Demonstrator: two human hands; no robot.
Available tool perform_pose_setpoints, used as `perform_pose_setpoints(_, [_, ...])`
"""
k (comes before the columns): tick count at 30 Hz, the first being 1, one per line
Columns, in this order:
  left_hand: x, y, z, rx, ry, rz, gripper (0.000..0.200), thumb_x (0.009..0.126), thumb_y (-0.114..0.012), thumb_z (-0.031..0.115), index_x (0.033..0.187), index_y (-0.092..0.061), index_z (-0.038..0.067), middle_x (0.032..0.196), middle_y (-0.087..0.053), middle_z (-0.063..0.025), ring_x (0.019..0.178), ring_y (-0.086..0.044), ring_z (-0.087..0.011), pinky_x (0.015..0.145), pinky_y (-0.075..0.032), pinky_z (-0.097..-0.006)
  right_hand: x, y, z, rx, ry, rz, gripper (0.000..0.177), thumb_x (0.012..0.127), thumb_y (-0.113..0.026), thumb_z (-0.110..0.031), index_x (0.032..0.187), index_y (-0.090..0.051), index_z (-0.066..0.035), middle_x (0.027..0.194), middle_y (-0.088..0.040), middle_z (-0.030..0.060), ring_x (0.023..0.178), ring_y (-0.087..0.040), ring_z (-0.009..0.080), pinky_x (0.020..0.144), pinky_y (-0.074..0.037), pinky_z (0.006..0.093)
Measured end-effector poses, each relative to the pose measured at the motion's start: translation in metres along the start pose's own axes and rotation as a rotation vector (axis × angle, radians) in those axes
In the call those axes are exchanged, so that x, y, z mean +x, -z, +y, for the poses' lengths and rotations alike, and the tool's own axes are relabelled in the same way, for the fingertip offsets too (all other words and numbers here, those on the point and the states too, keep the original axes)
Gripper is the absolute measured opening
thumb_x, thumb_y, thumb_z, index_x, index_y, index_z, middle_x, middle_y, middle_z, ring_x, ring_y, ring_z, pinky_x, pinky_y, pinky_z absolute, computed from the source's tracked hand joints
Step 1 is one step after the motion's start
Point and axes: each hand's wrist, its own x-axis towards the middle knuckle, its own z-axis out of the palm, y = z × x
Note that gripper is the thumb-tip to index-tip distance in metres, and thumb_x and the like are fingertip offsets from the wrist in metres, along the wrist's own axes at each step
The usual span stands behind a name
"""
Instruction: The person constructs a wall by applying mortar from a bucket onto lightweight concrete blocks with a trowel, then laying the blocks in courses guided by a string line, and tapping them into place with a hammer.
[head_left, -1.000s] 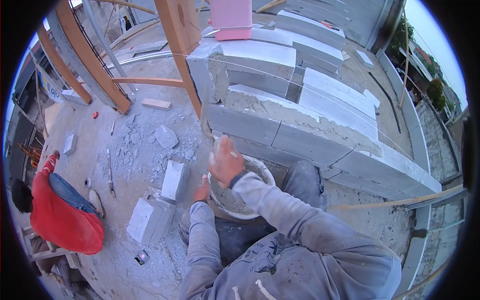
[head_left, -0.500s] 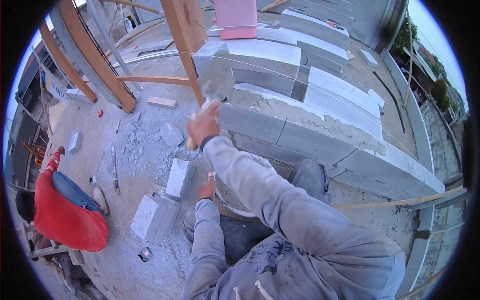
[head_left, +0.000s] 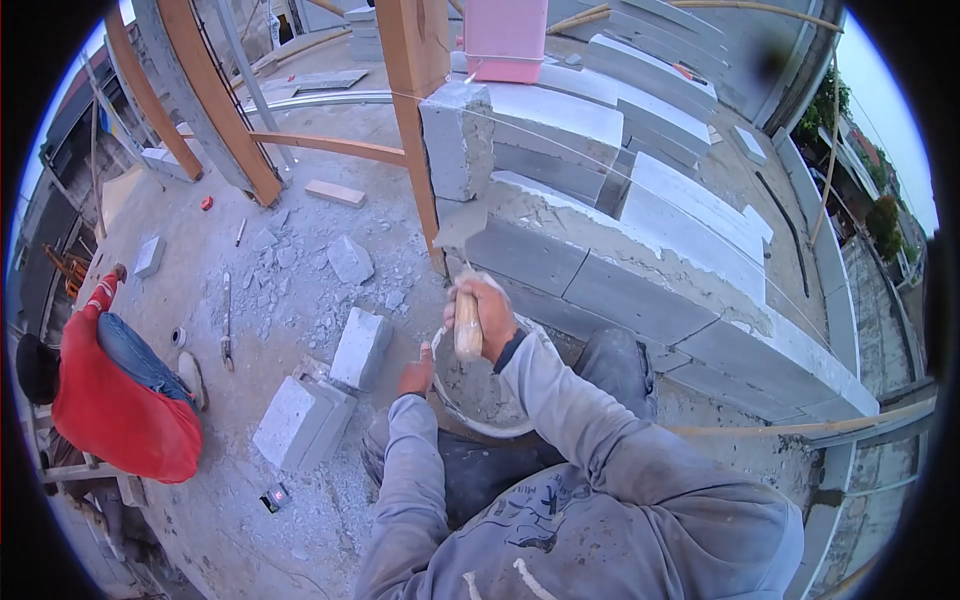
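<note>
My right hand (head_left: 484, 312) is closed round the wooden handle of a trowel (head_left: 462, 228), whose blade points up and away beside the end of the block wall (head_left: 525, 255). Below it stands a bucket (head_left: 500, 432) with grey mortar (head_left: 480, 392) inside. My left hand (head_left: 416, 376) grips the bucket's left rim, thumb up. An upright block (head_left: 457, 145) rises at the wall's end, next to a wooden post. Rough mortar lies along the top of the wall, and a string runs above it.
A co-worker in red (head_left: 125, 400) crouches at the left. Loose blocks (head_left: 305, 420) and rubble (head_left: 300, 260) lie on the floor left of the bucket. Behind the wall are stacked blocks (head_left: 690, 215) and a pink container (head_left: 505, 40).
My right hand has come down and right with the trowel, from beside the upright block to over the bucket. The view has shifted slightly. My left hand stays at the rim.
</note>
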Motion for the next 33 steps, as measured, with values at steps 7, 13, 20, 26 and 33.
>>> perform_pose_setpoints(7, [-0.004,0.001,0.002,0.051,-0.026,0.027,0.090,0.085,-0.020,0.068,0.098,-0.062,-0.010,0.103,-0.056,-0.0336,0.105,-0.051,-0.0456,0.091,-0.037,-0.0482,0.018,-0.050,-0.015,0.229,0.028,-0.026,0.013,0.084,-0.053,-0.018,0.086,-0.049,-0.005,0.073,-0.052,0.0084,0.059,-0.057,0.0206,0.053,-0.051,0.0338])
perform_pose_setpoints(13, [0.012,-0.006,-0.013,0.099,-0.085,0.041,0.091,0.084,-0.021,0.070,0.096,-0.062,-0.011,0.102,-0.056,-0.0339,0.105,-0.051,-0.0459,0.090,-0.038,-0.0486,0.020,-0.088,-0.016,0.150,0.189,0.041,0.019,0.082,-0.057,-0.016,0.091,-0.047,-0.003,0.073,-0.052,0.0097,0.058,-0.058,0.0226,0.051,-0.050,0.0352])
perform_pose_setpoints(20, [0.056,-0.023,-0.055,-0.023,-0.074,-0.002,0.088,0.085,-0.024,0.068,0.092,-0.062,-0.011,0.096,-0.057,-0.0348,0.099,-0.053,-0.0475,0.084,-0.037,-0.0527,-0.021,-0.070,-0.037,0.039,0.185,-0.071,0.024,0.083,-0.057,-0.016,0.095,-0.042,-0.003,0.076,-0.053,0.0116,0.056,-0.058,0.0207,0.046,-0.048,0.0340])
perform_pose_setpoints(26, [0.062,-0.025,-0.061,-0.082,-0.015,-0.016,0.086,0.086,-0.026,0.067,0.090,-0.062,-0.010,0.091,-0.059,-0.0325,0.094,-0.055,-0.0480,0.079,-0.039,-0.0517,-0.067,0.014,-0.075,-0.210,0.126,-0.121,0.026,0.082,-0.058,-0.014,0.099,-0.041,-0.003,0.077,-0.052,0.0083,0.056,-0.058,0.0165,0.043,-0.048,0.0290])
perform_pose_setpoints(33, [0.004,0.001,-0.018,0.047,-0.075,-0.012,0.089,0.085,-0.025,0.069,0.089,-0.062,-0.012,0.088,-0.059,-0.0334,0.091,-0.056,-0.0466,0.077,-0.039,-0.0504,-0.150,0.138,-0.180,-1.534,0.253,0.278,0.039,0.071,-0.066,-0.023,0.100,-0.050,-0.002,0.090,-0.058,0.0108,0.077,-0.060,0.0253,0.074,-0.049,0.0391])
